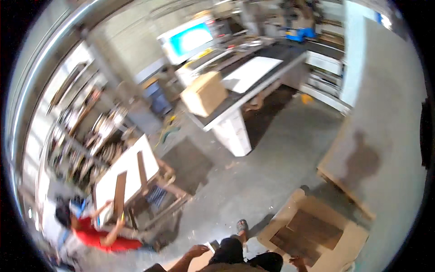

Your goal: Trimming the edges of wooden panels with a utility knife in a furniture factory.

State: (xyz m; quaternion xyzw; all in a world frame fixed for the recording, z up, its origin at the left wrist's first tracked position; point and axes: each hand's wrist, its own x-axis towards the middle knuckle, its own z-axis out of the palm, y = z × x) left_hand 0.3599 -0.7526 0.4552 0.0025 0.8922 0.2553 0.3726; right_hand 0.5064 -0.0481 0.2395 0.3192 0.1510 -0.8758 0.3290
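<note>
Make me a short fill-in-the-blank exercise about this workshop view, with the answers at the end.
1. The open box is nearest the ____ hand at the picture's bottom edge.
2. In the picture, the tan box sits to the ____ of the white sheet.
3. The co-worker wears a ____ shirt.

Missing words: right; left; red.
</note>
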